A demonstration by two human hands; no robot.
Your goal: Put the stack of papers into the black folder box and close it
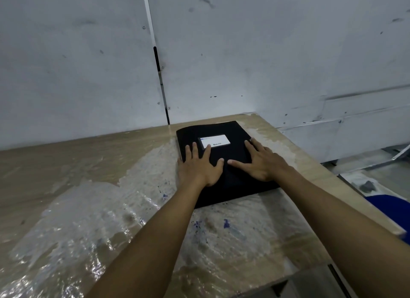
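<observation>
The black folder box [233, 129] lies flat and closed on the table near its far right corner, a white label [218, 140] on its lid. My left hand [198, 164] rests palm down on the lid's left part, fingers spread, fingertips touching the label's edge. My right hand [258, 161] lies flat on the lid's right part, fingers spread too. Neither hand grips anything. No stack of papers shows; whatever is inside the box is hidden.
The wooden table [88, 164] is covered with wrinkled clear plastic film and spotted with blue paint. A white wall [88, 64] stands right behind it. The table's right edge runs close to the box; a blue object [392, 206] sits below it.
</observation>
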